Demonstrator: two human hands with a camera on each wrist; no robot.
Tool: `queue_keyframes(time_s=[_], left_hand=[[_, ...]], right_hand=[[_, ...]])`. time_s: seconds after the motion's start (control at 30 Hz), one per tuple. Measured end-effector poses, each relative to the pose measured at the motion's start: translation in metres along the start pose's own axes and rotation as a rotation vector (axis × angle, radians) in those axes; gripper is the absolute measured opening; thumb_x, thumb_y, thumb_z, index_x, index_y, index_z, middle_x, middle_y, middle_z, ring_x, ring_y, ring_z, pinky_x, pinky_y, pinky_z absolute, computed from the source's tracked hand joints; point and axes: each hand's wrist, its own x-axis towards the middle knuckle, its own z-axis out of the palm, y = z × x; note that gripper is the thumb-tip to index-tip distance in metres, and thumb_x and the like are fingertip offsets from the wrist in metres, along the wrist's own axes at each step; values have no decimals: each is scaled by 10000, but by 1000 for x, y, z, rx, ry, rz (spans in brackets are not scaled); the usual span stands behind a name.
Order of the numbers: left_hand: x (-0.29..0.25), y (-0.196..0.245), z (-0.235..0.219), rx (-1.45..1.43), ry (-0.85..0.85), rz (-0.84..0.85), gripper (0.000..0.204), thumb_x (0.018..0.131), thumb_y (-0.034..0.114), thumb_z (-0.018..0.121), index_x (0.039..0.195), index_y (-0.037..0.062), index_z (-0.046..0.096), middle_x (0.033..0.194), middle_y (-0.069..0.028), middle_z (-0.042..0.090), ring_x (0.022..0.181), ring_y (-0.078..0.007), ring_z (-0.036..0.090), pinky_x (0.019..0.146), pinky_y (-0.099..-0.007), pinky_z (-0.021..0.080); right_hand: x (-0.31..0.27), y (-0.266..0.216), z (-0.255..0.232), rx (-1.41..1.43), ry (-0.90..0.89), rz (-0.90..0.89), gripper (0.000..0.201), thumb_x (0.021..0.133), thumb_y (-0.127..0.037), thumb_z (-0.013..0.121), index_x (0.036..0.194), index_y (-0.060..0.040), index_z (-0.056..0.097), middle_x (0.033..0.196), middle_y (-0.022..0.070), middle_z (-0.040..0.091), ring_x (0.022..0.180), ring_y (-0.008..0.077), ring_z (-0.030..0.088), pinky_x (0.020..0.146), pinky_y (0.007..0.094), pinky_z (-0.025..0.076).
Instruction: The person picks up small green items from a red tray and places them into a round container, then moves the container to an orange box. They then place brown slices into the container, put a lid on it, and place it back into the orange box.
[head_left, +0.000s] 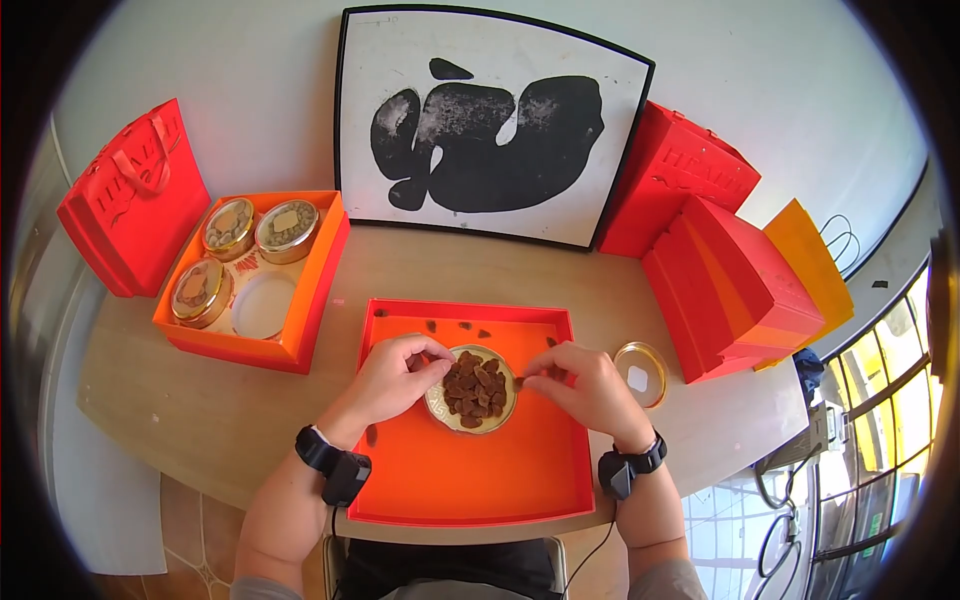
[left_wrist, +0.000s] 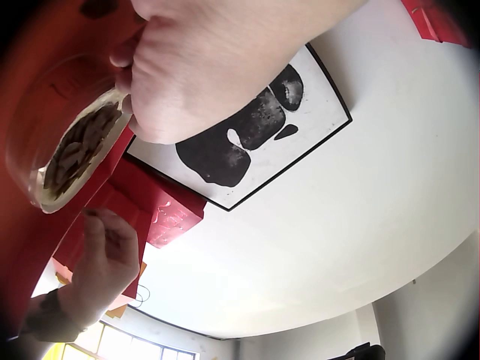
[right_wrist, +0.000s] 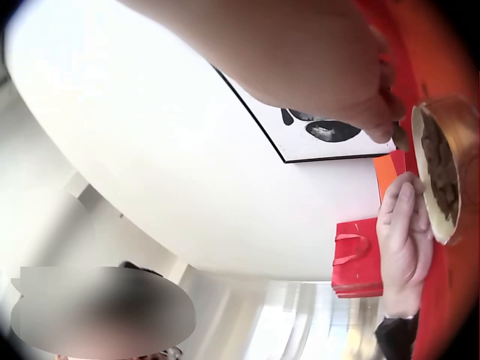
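A round jar (head_left: pixel 434 408) full of brown dried pieces (head_left: pixel 474 390) stands in the orange-lined red box lid (head_left: pixel 470 480). My right hand (head_left: pixel 590 388) is at the jar's right side, pinching one brown piece (right_wrist: pixel 400 137) between thumb and fingers. At the upper left of the rim is my left hand (head_left: pixel 398 380), its fingertips at the edge; the right wrist view shows its fingers loosely extended beside the jar (right_wrist: pixel 429 180). Several loose dark pieces (head_left: pixel 465 325) lie along the lid's far side, and one (head_left: pixel 372 435) lies near its left wall.
Back left, an orange-red box (head_left: pixel 300 325) holds three lidded jars (head_left: pixel 287 232) and a round white recess; a red bag (head_left: pixel 140 200) stands beside it. A gold-rimmed jar lid (head_left: pixel 640 375) lies right. Behind are a framed picture (head_left: pixel 490 130) and red boxes (head_left: pixel 730 290).
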Motion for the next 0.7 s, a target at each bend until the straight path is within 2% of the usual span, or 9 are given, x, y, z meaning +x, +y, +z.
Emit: queue_keyframes(time_s=[0.07, 0.1, 0.17, 0.3, 0.37, 0.4, 0.47, 0.57, 0.7], left_hand=[[-1, 3, -1, 6, 3, -6, 171, 948, 116, 706, 1061, -6, 747, 830, -31, 718, 674, -67, 589, 618, -257, 478], [-1, 1, -1, 5, 8, -5, 171, 948, 116, 706, 1061, -6, 747, 830, -31, 718, 674, -67, 589, 618, -257, 478], [0, -4, -1, 1, -15, 70, 157, 983, 89, 677, 1084, -22, 724, 855, -4, 696, 730, -36, 608, 645, -227, 481], [0, -3, -1, -5, -22, 40, 156, 982, 90, 677, 1079, -21, 725, 857, -4, 695, 732, -39, 613, 652, -229, 484], [0, -4, 0, -21, -21, 39, 147, 980, 86, 676, 1071, -18, 727, 857, -1, 692, 737, -40, 614, 654, -227, 483], [0, -4, 0, -22, -20, 39, 147, 980, 86, 676, 1071, -18, 727, 857, -1, 692, 737, -40, 614, 654, -227, 483], [0, -2, -1, -3, -28, 53, 141, 979, 80, 674, 1066, -17, 728, 862, 0, 693, 738, -38, 612, 652, -224, 481], [0, -3, -1, 6, -23, 51, 140, 979, 82, 675, 1064, -16, 728, 862, 2, 692, 736, -37, 606, 652, -223, 478], [2, -6, -1, -4, 1, 72, 184, 956, 137, 701, 1060, -6, 751, 847, -34, 727, 680, -70, 597, 633, -265, 488]], right_hand=[[7, 6, 8, -28, 270, -286, 256, 832, -76, 755, 1079, -17, 716, 1099, 130, 724, 1124, 339, 638, 981, 458, 516], [10, 13, 11, -30, 268, -291, 256, 832, -76, 755, 1079, -17, 716, 1099, 130, 724, 1124, 339, 638, 981, 458, 516], [15, 31, 17, -498, 430, -308, 323, 836, -67, 738, 1156, -33, 709, 1130, 135, 724, 1237, 351, 591, 1100, 509, 448], [12, 53, 23, -626, 290, -246, 261, 831, -47, 711, 1091, -27, 734, 1097, 120, 734, 1305, 344, 552, 1161, 540, 388], [12, 51, 19, -618, 224, -267, 199, 818, -38, 686, 1005, -29, 753, 1018, 106, 736, 1255, 328, 579, 1175, 531, 380], [12, 52, 20, -620, 224, -268, 199, 818, -38, 686, 1005, -29, 753, 1018, 106, 736, 1255, 328, 579, 1175, 531, 380], [14, 57, 23, -534, 231, -258, 143, 807, -25, 662, 919, -28, 752, 911, 95, 716, 1159, 314, 606, 1185, 531, 367], [16, 58, 23, -481, 221, -271, 130, 808, -17, 647, 902, -36, 734, 885, 93, 682, 1056, 304, 614, 1186, 536, 368], [11, 52, 22, -575, 221, -277, 124, 807, -2, 633, 888, -42, 718, 906, 94, 664, 1021, 303, 613, 1182, 544, 371]])
